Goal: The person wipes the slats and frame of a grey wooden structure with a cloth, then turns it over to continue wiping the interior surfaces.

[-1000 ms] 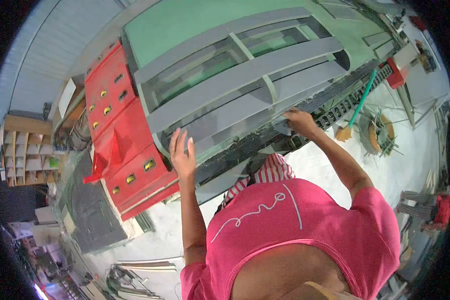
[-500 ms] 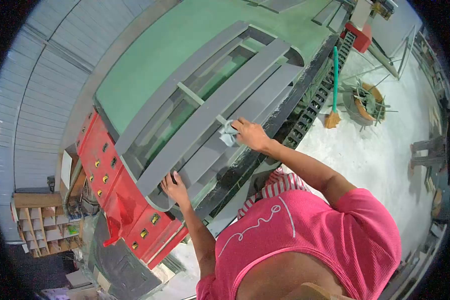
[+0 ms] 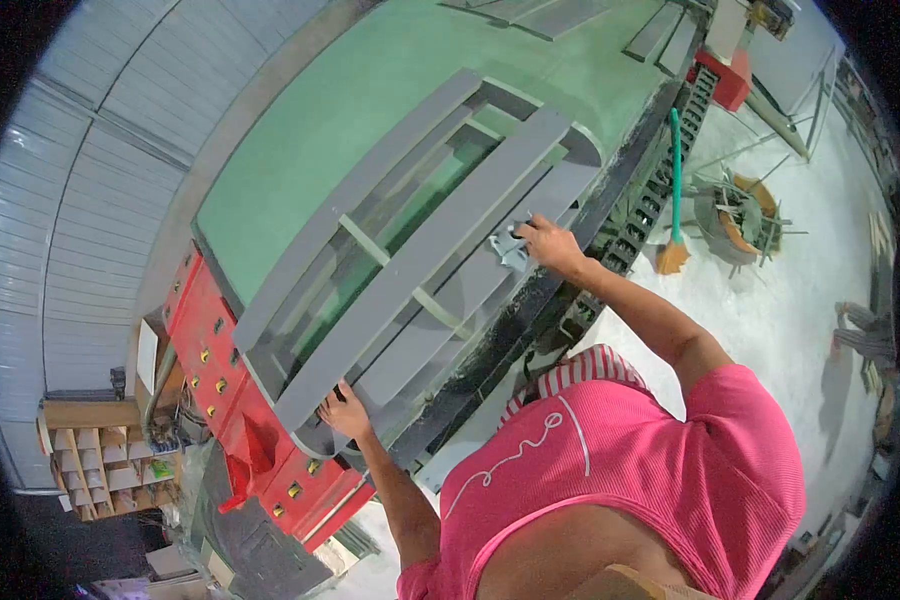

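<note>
A long grey frame (image 3: 400,270) with curved ends and several crosspieces lies on the green table (image 3: 300,165). My right hand (image 3: 555,248) grips a crumpled pale cloth (image 3: 511,246) over the frame's near side, toward its far right end. At the near left end, my left hand (image 3: 345,412) rests on the frame's edge, with its fingers partly around the board.
A red panel with slots (image 3: 240,400) runs along the table's left end. On the floor at the right are a broom (image 3: 673,255) and a round bin of offcuts (image 3: 740,215). Grey strips (image 3: 655,30) lie at the table's far end. A wooden shelf (image 3: 95,450) stands lower left.
My right hand has moved right along the frame with the cloth. My left hand stays at the near end. The view has shifted slightly.
</note>
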Motion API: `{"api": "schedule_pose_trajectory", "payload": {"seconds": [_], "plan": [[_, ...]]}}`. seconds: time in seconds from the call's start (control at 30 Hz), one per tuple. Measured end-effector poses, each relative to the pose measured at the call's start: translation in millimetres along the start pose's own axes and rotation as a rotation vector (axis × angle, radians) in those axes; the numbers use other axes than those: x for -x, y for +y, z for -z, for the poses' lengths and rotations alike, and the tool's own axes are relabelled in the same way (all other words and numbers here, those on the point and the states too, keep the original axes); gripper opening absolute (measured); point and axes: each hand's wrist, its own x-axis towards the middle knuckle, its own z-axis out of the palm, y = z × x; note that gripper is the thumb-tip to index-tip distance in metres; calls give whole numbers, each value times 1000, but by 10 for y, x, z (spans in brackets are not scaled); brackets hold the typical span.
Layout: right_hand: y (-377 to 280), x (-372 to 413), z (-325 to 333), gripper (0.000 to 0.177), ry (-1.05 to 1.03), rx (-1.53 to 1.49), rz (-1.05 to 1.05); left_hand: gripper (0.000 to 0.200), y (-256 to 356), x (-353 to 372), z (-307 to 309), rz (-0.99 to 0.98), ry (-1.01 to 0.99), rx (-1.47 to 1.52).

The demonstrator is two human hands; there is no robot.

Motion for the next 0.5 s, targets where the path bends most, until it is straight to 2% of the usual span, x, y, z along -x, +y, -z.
{"api": "schedule_pose_trajectory", "payload": {"seconds": [0.07, 0.1, 0.13, 0.17, 0.2, 0.23, 0.27, 0.3, 0.33, 0.4, 0.43, 0.5], "plan": [[242, 2, 48, 27, 86, -3, 79, 35, 40, -13, 1, -2, 22, 8], [315, -10, 220, 28, -12, -396, -257, 36, 79, -20, 35, 0, 13, 18], [641, -29, 184, 27, 140, 52, -50, 36, 83, -17, 45, 3, 3, 28], [860, 21, 370, 26, 193, -1, -16, 36, -50, -3, -68, 67, -77, -60], [1149, 10, 404, 27, 209, 72, -47, 36, -50, -9, -77, 76, -77, -63], [1235, 29, 644, 28, 46, 181, -189, 36, -39, -6, -67, 76, -71, -76], [1479, 38, 683, 29, 71, 169, -255, 36, -19, -10, -42, 77, -62, -87], [1667, 45, 741, 32, 183, 184, -197, 36, -10, -3, -39, 57, -46, -93], [1560, 40, 1001, 33, 157, 118, -272, 36, 44, -16, -28, 78, -33, -85], [1663, -168, 1144, 31, 437, 24, -207, 39, 98, -16, 37, 11, 6, -22], [1519, -298, 1267, 31, 437, 19, -199, 40, 95, -16, 32, 5, 19, -40], [1300, -597, 1496, 29, 630, -6, 16, 40, 68, -16, -5, 26, 10, -55]]}}
